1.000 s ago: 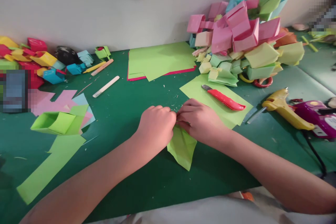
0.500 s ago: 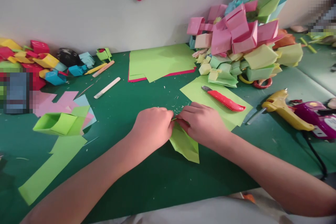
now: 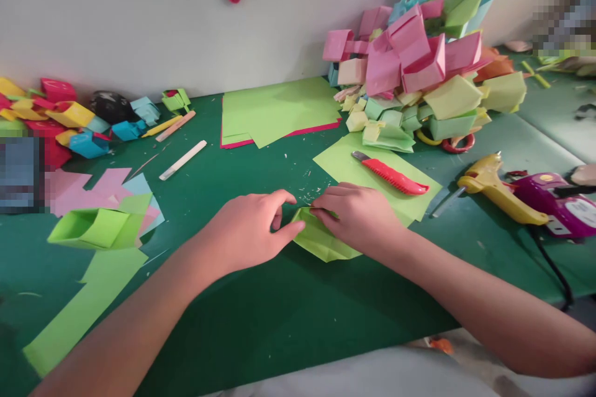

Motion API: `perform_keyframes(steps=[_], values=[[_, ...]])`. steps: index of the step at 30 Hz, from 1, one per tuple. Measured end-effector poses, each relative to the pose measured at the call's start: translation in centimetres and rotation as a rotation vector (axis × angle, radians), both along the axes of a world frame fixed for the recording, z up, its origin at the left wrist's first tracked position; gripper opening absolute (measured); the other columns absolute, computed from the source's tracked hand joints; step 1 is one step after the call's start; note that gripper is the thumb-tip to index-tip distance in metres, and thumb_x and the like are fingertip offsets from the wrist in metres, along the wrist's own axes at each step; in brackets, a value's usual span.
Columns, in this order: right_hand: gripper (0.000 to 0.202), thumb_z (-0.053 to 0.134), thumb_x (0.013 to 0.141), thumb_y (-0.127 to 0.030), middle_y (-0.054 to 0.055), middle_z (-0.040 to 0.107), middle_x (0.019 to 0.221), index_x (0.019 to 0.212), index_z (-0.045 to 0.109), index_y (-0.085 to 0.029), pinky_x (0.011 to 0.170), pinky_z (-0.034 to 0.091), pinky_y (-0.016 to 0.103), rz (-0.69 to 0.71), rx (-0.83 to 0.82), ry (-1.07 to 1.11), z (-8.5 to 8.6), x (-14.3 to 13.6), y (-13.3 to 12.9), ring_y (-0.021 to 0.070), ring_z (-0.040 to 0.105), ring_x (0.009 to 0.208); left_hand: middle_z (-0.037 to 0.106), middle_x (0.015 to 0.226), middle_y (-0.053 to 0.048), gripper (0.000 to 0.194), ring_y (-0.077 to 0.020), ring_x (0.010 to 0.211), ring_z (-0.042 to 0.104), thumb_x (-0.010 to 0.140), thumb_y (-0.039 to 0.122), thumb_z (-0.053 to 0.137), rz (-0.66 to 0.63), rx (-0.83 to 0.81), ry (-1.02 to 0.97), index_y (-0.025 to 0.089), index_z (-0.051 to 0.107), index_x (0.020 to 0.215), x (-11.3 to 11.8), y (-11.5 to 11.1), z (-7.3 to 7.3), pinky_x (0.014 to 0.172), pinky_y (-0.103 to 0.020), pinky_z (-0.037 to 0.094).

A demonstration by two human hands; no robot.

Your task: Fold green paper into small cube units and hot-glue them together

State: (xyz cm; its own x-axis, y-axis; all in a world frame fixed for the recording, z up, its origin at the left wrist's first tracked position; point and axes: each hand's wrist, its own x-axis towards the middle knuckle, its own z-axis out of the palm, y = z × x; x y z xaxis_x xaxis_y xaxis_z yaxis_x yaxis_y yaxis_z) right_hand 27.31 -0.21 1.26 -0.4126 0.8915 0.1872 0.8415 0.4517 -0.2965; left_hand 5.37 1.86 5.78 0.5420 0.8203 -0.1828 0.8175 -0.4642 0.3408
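A folded light green paper piece (image 3: 328, 244) hangs over the green table near its middle. My right hand (image 3: 358, 217) pinches its upper edge between thumb and fingers. My left hand (image 3: 256, 223) is at the left of the piece, with thumb and index finger apart; the thumb tip lies at the paper's left corner, and whether it touches is unclear. Behind my right hand a red cutter knife (image 3: 395, 176) rests on a flat light green sheet (image 3: 333, 158).
Green sheets (image 3: 279, 111) over red paper stand by the wall. Pink and green paper boxes (image 3: 419, 49) pile at back right, near a yellow glue gun (image 3: 505, 195). Left are colourful paper pieces (image 3: 74, 113), an open green box (image 3: 90, 228) and a white stick (image 3: 183, 160).
My left hand has opened and drawn back left from the pinch. The green paper has turned and now spreads more sideways under my right hand. The whole view has shifted slightly.
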Motion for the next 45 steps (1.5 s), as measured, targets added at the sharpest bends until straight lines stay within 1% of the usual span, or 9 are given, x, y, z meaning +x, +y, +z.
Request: perform_keyframes(steps=[4,8,14,18,21,24,27,34,45], values=[[0.023,0.058,0.100,-0.028,0.003,0.076,0.084,0.091,0.078,-0.022,0.060,0.035,0.031,0.023,0.007,0.019,-0.1,0.0,0.0,0.0194,0.063,0.080,0.070,0.097,0.000,0.054,-0.0176,0.078,0.068,0.083,0.034,0.074,-0.211,-0.101,-0.114,0.034,0.062,0.135,-1.7,0.8,-0.6,0.063,-0.026,0.048],[0.021,0.059,0.099,-0.027,0.003,0.075,0.085,0.092,0.078,-0.023,0.062,0.039,0.031,0.051,-0.004,0.041,-0.2,-0.2,-0.3,0.0199,0.061,0.080,0.069,0.092,0.000,0.033,-0.0182,0.078,0.066,0.084,0.029,0.073,-0.194,-0.043,-0.128,0.030,0.068,0.117,-1.2,0.9,-1.5,0.063,-0.027,0.047],[0.031,0.052,0.102,-0.037,0.009,0.075,0.109,0.120,0.074,-0.023,0.079,0.048,0.038,0.068,0.115,0.249,0.9,0.3,-1.0,0.0249,0.062,0.094,0.070,0.091,0.000,0.022,-0.0186,0.076,0.067,0.086,0.036,0.072,-0.064,0.024,-0.107,0.026,0.066,0.103,-0.7,0.7,-1.7,0.060,-0.027,0.044],[0.035,0.047,0.102,-0.039,0.009,0.071,0.090,0.084,0.071,-0.022,0.076,0.043,0.040,-0.039,0.207,0.244,1.7,0.6,-1.2,0.0239,0.058,0.080,0.068,0.082,-0.001,0.032,-0.0197,0.069,0.064,0.088,0.053,0.067,0.091,0.225,-0.006,0.022,0.058,0.086,-0.3,0.2,-2.1,0.054,-0.029,0.036],[0.051,0.042,0.103,-0.050,0.003,0.058,0.060,0.063,0.057,-0.022,0.069,0.035,0.037,-0.127,0.030,0.094,1.4,0.4,-0.7,0.0187,0.049,0.061,0.067,0.076,-0.004,0.046,-0.0232,0.069,0.064,0.087,0.065,0.065,0.121,0.433,0.064,0.021,0.055,0.079,0.3,-0.6,-2.8,0.054,-0.032,0.032],[0.051,0.043,0.102,-0.052,0.000,0.053,0.055,0.062,0.050,-0.021,0.068,0.033,0.035,-0.167,-0.102,0.027,0.6,0.1,-0.1,0.0165,0.047,0.057,0.066,0.070,-0.005,0.056,-0.0234,0.066,0.063,0.083,0.075,0.062,0.069,0.489,0.055,0.020,0.056,0.075,0.8,-1.2,-3.5,0.056,-0.033,0.033],[0.036,0.050,0.098,-0.041,-0.001,0.057,0.060,0.068,0.052,-0.021,0.066,0.033,0.032,-0.183,-0.153,0.044,0.2,0.1,0.4,0.0153,0.048,0.057,0.066,0.068,-0.005,0.062,-0.0222,0.064,0.062,0.087,0.080,0.050,0.058,0.403,-0.003,0.020,0.056,0.072,1.0,-1.4,-3.5,0.055,-0.032,0.032],[0.007,0.054,0.091,-0.025,-0.004,0.063,0.068,0.086,0.059,-0.025,0.056,0.032,0.028,-0.218,-0.288,0.213,0.3,0.3,0.6,0.0139,0.049,0.057,0.054,0.056,-0.001,0.060,-0.0178,0.051,0.050,0.099,0.068,0.026,0.363,0.088,-0.101,0.022,0.047,0.067,0.6,-0.4,-2.2,0.048,-0.029,0.023],[0.005,0.055,0.092,-0.023,0.002,0.068,0.090,0.093,0.060,-0.024,0.062,0.045,0.029,-0.076,-0.178,0.445,-0.2,-0.3,0.1,0.0164,0.061,0.075,0.055,0.065,0.002,0.016,-0.0128,0.053,0.046,0.084,0.033,0.055,0.449,-0.230,-0.519,0.021,0.053,0.074,0.5,1.7,-2.7,0.049,-0.027,0.031]])
